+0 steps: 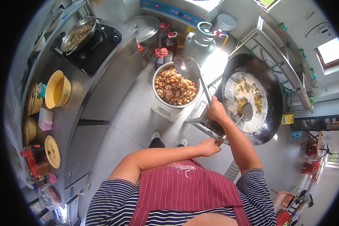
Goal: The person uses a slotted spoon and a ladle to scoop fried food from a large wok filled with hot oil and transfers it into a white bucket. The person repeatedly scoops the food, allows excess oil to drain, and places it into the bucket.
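Observation:
My right hand [217,109] grips the handle of a perforated metal skimmer [186,67], whose bowl hangs over the far edge of a metal pot [156,89] heaped with browned diced pieces. Crossing below it, my left hand [208,147] is closed on the wooden handle of a metal ladle [247,112]. The ladle's bowl rests in or just above foamy, bubbling liquid [257,84] inside a large dark wok [274,107]. Yellowish patches show through the white foam. Whether the ladle holds any liquid cannot be told.
Behind the pot stand a gas cylinder [199,46] and jugs of dark liquid [163,58]. On the left steel counter [87,93] are a pan of food [79,36] on an induction cooker [101,48] and a yellow enamel basin [58,90]. A metal rack [288,62] stands beyond the wok.

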A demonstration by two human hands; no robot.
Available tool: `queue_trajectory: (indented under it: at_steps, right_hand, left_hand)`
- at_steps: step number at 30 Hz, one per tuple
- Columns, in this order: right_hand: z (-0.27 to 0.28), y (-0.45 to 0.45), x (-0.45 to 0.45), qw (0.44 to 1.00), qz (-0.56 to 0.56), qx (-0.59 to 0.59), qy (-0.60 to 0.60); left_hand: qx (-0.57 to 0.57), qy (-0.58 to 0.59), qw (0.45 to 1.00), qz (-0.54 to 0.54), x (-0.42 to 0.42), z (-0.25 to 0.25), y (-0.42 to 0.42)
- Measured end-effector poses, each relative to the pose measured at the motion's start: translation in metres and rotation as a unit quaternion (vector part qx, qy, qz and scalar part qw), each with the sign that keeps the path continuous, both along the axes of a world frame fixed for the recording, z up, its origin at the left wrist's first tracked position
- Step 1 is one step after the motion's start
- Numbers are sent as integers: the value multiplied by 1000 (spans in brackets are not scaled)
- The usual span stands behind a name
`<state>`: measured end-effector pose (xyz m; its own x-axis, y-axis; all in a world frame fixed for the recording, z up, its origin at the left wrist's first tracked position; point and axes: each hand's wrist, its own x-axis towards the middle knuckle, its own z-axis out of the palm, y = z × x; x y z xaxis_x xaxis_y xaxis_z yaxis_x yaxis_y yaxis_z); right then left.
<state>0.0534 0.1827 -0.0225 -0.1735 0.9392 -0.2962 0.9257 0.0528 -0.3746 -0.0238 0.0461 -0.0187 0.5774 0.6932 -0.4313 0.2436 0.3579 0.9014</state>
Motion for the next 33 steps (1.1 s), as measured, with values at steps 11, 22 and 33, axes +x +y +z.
queue_trajectory:
  at_steps: [11, 22, 33]
  right_hand:
    - [114, -52, 121, 669, -248, -342, 611]
    - [64, -72, 340, 856, -399, 36, 327]
    - [-2, -51, 423, 906, -394, 149, -50]
  left_hand:
    - [-6, 3, 1000, -8, 3, 13, -6]
    - [101, 123, 987, 22, 1, 76, -11]
    - [202, 212, 950, 107, 3, 100, -11]
